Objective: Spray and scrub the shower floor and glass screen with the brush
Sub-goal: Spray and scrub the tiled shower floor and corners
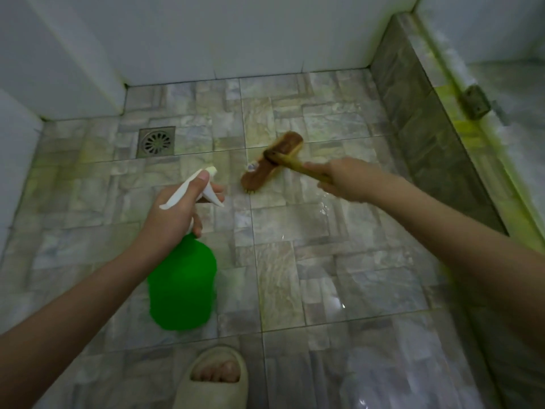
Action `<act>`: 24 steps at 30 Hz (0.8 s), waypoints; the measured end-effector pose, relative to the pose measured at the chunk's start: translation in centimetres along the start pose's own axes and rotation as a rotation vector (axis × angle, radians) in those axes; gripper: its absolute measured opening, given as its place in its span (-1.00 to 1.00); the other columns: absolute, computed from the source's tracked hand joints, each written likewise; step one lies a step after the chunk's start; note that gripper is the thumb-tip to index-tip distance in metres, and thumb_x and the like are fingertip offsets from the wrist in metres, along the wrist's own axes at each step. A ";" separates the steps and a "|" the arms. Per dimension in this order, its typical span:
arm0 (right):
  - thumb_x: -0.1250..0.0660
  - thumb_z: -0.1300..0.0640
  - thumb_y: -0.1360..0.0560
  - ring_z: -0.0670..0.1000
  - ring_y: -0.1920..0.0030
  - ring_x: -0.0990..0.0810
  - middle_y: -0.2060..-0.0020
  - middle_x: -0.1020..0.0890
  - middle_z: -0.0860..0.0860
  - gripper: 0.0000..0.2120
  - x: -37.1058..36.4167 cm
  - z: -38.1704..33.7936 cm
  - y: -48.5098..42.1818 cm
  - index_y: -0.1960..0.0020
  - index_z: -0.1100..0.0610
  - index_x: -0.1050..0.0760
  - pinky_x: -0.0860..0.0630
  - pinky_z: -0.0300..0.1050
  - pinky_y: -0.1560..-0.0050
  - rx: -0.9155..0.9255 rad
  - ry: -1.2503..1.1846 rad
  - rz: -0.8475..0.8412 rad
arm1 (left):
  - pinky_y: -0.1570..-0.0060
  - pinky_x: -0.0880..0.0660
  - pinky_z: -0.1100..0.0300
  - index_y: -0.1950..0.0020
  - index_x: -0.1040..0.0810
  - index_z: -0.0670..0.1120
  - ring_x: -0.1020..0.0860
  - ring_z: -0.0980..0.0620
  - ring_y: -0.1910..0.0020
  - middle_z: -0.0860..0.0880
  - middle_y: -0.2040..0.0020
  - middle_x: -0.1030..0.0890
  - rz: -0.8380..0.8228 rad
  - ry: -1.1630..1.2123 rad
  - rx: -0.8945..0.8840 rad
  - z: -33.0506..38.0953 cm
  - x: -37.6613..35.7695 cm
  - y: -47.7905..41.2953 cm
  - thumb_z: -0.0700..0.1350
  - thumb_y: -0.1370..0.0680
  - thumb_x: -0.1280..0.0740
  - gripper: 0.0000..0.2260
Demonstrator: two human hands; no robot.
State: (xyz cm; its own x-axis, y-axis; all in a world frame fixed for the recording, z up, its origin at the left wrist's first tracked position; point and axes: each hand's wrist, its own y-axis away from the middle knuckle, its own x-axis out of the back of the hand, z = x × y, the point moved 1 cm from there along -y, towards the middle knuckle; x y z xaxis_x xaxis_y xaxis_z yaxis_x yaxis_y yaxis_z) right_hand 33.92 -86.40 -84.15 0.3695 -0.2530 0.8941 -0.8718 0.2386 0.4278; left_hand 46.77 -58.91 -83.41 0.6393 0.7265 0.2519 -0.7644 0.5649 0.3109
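Head view, looking down into a tiled shower corner. Left hand wrapped around the neck of a green spray bottle, fingers curled over the white trigger head, thumb along its top, nozzle aimed toward the far side; bottle hanging above the floor, left of centre. Right hand closed around the yellowish handle of a brush, fingers folded tight on the handle, hidden underneath for the most part. Brush head brown and long, lying diagonally on the tiles just past the middle of the floor, bristles down and touching the tile, a few pale bristles showing at its near end. Wet sheen on the tiles near and to the right of the brush. Square metal drain on the far left of the floor, well apart from the brush. White walls at the far side and left. Dark stone kerb along the right edge, glass screen standing on it with a metal hinge at its foot, yellow-green staining along that line. Pale slipper on a foot at the near edge, toes showing.
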 end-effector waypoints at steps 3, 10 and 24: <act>-0.22 0.06 -0.60 0.02 0.38 -0.57 0.18 -0.56 0.06 -0.51 2.2 1.5 -1.3 -0.45 -0.29 -0.23 -0.55 -0.07 0.36 -0.015 -0.082 -0.062 | 0.50 -0.46 0.23 0.16 -0.73 0.23 -0.51 -0.10 0.48 0.11 -0.01 -0.76 0.048 0.041 0.016 -0.6 0.9 0.0 0.31 -0.56 -0.22 -0.66; -0.22 0.12 -0.58 0.03 0.46 -0.55 0.28 -0.52 0.05 -0.51 3.2 -2.0 -3.0 -0.45 -0.25 -0.29 -0.41 -0.20 0.52 -0.020 -0.042 -0.111 | 0.55 -0.43 0.27 -0.01 -0.66 0.32 -0.45 0.03 0.57 0.04 -0.01 -0.76 0.100 0.174 0.017 -0.9 2.9 0.4 0.28 -0.53 -0.26 -0.79; -0.20 0.12 -0.60 0.00 0.44 -0.48 0.27 -0.51 0.05 -0.59 5.4 -10.0 -10.7 -0.43 -0.09 -0.35 -0.37 -0.18 0.52 0.038 0.025 -0.025 | 0.51 -0.45 0.25 -0.18 -0.71 -0.10 -0.48 -0.06 0.48 0.04 -0.05 -0.76 0.317 0.125 0.074 -2.2 7.7 0.3 0.18 -0.68 -0.22 -0.57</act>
State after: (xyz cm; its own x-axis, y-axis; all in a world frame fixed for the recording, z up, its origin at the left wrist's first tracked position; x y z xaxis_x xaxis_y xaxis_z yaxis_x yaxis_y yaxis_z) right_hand 48.48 -80.90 -82.52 0.3989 -0.2349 0.8864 -0.8737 0.1962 0.4452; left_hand 51.28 -52.31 -83.40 0.3527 0.9061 0.2337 -0.9120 0.2770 0.3025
